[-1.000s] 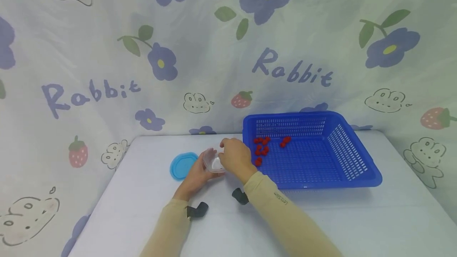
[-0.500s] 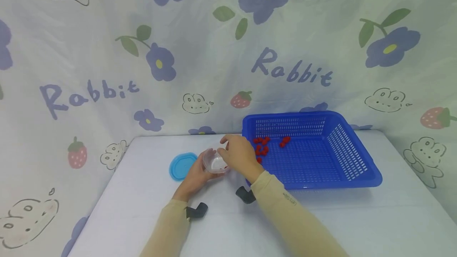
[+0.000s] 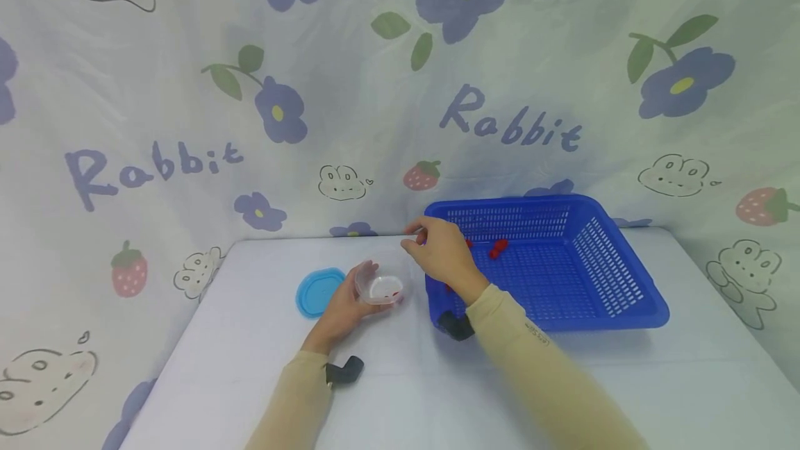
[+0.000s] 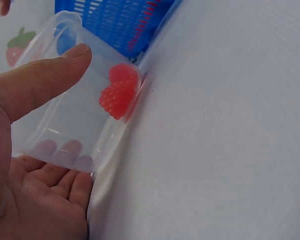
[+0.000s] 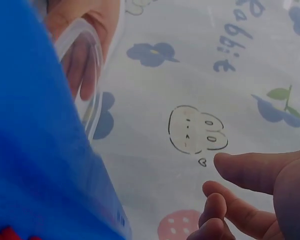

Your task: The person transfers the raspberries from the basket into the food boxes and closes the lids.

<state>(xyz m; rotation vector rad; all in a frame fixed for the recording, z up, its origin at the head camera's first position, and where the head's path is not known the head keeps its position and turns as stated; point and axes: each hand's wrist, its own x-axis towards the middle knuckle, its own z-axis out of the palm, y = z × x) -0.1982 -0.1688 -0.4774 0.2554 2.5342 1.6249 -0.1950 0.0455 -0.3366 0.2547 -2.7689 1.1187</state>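
Note:
My left hand [image 3: 340, 314] grips a small clear plastic tub [image 3: 380, 286] that stands tilted on the white tabletop. Its thumb lies along the tub's near side, the fingers round the other. Inside, against the bottom, the left wrist view shows red toy raspberries [image 4: 118, 99]. My right hand [image 3: 445, 250] hovers over the left rim of a blue basket [image 3: 550, 290], fingers loosely bent and nothing between thumb and fingertips. More red raspberries [image 3: 498, 248] lie in the basket; my right hand hides part of them.
A light-blue lid [image 3: 317, 292] lies on the white table [image 3: 400, 401], left of the tub. Behind the table hangs a curtain [image 3: 350, 89] printed with flowers and rabbits. Black wrist mounts [image 3: 345, 371] stick out from both sleeves.
My right hand has moved from over the tub to the right, up to the basket's left rim. The left hand and tub have stayed nearly in place.

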